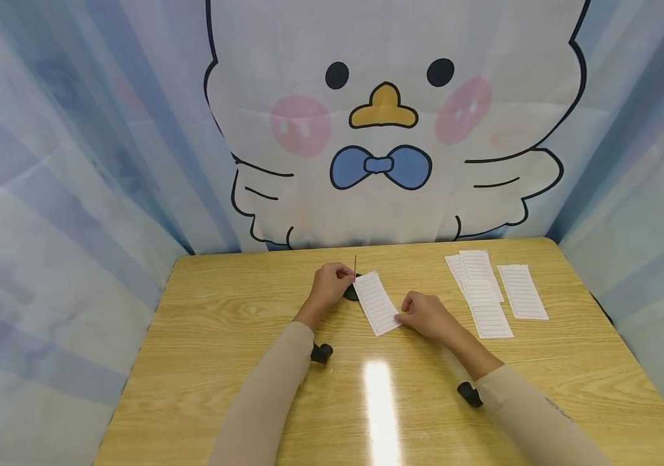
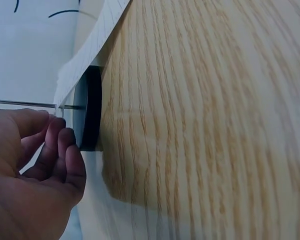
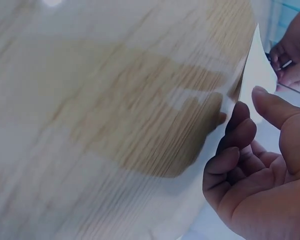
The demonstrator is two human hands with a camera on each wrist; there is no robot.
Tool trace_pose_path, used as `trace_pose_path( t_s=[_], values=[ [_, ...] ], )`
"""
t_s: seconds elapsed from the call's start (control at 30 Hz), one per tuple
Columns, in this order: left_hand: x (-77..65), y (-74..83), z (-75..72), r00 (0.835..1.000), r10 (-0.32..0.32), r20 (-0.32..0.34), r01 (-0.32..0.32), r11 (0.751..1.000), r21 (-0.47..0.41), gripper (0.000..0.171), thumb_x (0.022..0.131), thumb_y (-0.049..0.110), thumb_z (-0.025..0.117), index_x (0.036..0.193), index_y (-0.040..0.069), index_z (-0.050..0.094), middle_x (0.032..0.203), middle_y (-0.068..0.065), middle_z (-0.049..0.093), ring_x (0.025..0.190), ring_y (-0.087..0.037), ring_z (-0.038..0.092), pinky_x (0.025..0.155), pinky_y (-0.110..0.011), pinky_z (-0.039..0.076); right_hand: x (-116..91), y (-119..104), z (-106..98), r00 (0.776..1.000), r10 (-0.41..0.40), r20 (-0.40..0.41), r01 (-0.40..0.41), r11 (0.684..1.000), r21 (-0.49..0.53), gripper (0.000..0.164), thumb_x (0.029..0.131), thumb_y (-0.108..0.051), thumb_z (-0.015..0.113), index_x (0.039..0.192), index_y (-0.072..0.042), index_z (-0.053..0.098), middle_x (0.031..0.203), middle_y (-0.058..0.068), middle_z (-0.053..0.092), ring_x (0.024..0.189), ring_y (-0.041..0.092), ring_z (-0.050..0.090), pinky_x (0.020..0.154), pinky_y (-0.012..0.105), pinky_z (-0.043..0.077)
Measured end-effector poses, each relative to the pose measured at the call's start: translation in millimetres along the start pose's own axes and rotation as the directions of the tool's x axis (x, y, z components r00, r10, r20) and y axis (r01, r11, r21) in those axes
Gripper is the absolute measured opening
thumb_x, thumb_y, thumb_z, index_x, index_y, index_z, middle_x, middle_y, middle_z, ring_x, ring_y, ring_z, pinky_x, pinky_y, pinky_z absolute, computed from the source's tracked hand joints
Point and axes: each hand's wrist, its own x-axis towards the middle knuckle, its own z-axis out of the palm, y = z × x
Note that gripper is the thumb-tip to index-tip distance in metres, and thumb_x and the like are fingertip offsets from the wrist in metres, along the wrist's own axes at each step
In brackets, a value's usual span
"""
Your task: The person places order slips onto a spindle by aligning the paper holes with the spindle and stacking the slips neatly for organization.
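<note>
A lined white paper slip point(image 1: 377, 303) is stretched between both hands, tilted over the table. My left hand point(image 1: 331, 285) pinches its far left end between thumb and fingers, beside the thin upright rod point(image 1: 355, 264) of a paper spike. In the left wrist view that end of the slip crosses the rod just above the round black base point(image 2: 92, 107). My right hand point(image 1: 425, 315) pinches the near right corner; thumb and forefinger meet at the paper's edge in the right wrist view. The slip partly hides the spike's base in the head view.
Several more lined slips lie at the table's back right, some overlapping point(image 1: 480, 291), with another slip point(image 1: 523, 291) beside them. The wooden table point(image 1: 221, 362) ends at a curtain point(image 1: 390, 213) printed with a cartoon bird. Curtains also hang at both sides.
</note>
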Motion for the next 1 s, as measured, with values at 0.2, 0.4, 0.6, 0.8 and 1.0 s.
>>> trace_pose_path(
  t_s=[0.2, 0.4, 0.6, 0.8, 1.0],
  values=[
    [-2.0, -1.9, -2.8, 0.999, 0.036, 0.004, -0.036, 0.999, 0.009, 0.01, 0.098, 0.009, 0.07, 0.106, 0.006, 0.074, 0.105, -0.011, 0.07, 0.096, -0.023, 0.065, 0.084, -0.035, 0.057, -5, 9, -13, 1.0, -0.001, -0.003, 0.001, 1.0, 0.014, 0.023, 0.095, -0.026, 0.074, 0.099, -0.005, 0.066, 0.089, 0.006, 0.069, 0.077, 0.016, 0.061, 0.07, 0.032, 0.05],
    [-6.6, -2.0, -8.4, 0.996, 0.035, 0.087, -0.037, 0.999, 0.019, 0.032, 0.097, 0.01, 0.072, 0.128, 0.007, 0.069, 0.132, -0.014, 0.063, 0.12, -0.031, 0.062, 0.096, -0.043, 0.056, -10, 25, -27, 1.0, 0.003, -0.02, -0.003, 1.0, 0.002, 0.025, 0.097, -0.028, 0.072, 0.102, -0.004, 0.066, 0.092, 0.007, 0.071, 0.081, 0.018, 0.065, 0.072, 0.033, 0.051],
    [-10.2, -5.8, -9.9, 0.986, 0.03, 0.166, -0.04, 0.997, 0.06, 0.046, 0.097, 0.01, 0.072, 0.141, 0.01, 0.062, 0.143, -0.014, 0.059, 0.131, -0.032, 0.058, 0.106, -0.047, 0.052, -17, 40, -45, 0.999, 0.017, -0.046, -0.017, 1.0, 0.004, 0.033, 0.1, -0.033, 0.069, 0.112, -0.002, 0.066, 0.096, 0.01, 0.071, 0.084, 0.02, 0.065, 0.072, 0.034, 0.051],
    [-11.3, -10.0, -8.7, 0.981, 0.043, 0.189, -0.059, 0.995, 0.075, 0.053, 0.094, 0.007, 0.075, 0.145, 0.008, 0.058, 0.145, -0.015, 0.059, 0.137, -0.031, 0.055, 0.113, -0.044, 0.047, -25, 60, -65, 0.996, -0.002, -0.089, 0.003, 1.0, 0.01, 0.039, 0.102, -0.037, 0.066, 0.119, -0.002, 0.064, 0.099, 0.009, 0.071, 0.085, 0.019, 0.065, 0.073, 0.035, 0.052],
    [-12.2, -13.0, -8.8, 0.981, 0.043, 0.189, -0.061, 0.994, 0.09, 0.056, 0.092, 0.007, 0.077, 0.145, 0.006, 0.058, 0.149, -0.015, 0.057, 0.141, -0.032, 0.051, 0.116, -0.044, 0.043, -32, 79, -86, 0.992, 0.032, -0.118, -0.031, 0.999, 0.012, 0.039, 0.104, -0.037, 0.064, 0.121, -0.002, 0.063, 0.102, 0.01, 0.069, 0.09, 0.022, 0.065, 0.074, 0.034, 0.051]
  ],
)
